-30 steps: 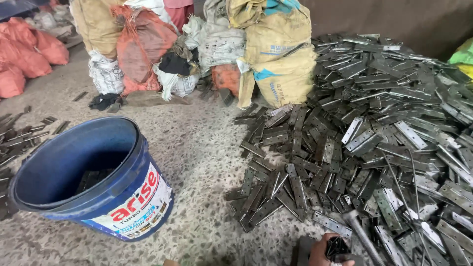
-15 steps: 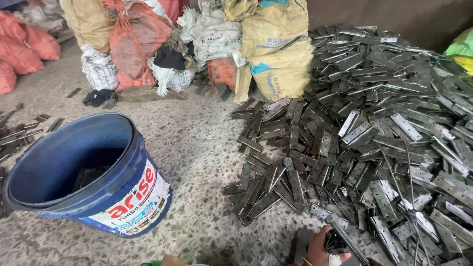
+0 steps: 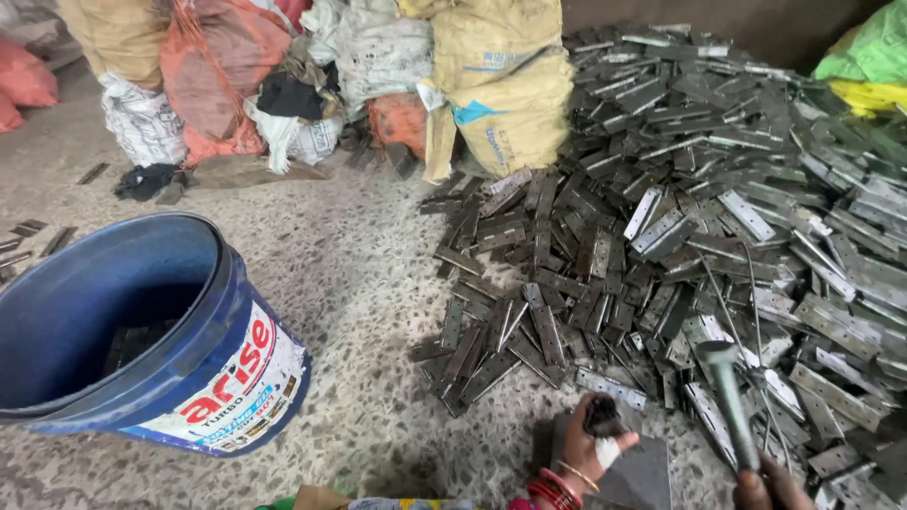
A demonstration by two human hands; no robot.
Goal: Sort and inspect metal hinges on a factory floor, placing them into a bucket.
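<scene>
Pinching one small dark hinge (image 3: 605,416) at near centre, left hand (image 3: 590,449); right hand (image 3: 770,482) grips one hammer (image 3: 727,401), head raised. One blue bucket (image 3: 142,340) near left; hinge pile (image 3: 718,236) right, uncountable; several sacks (image 3: 491,85) far.

Dark, perhaps metal piece (image 3: 603,416) held upright; grey hammer (image 3: 729,397) head raised
</scene>
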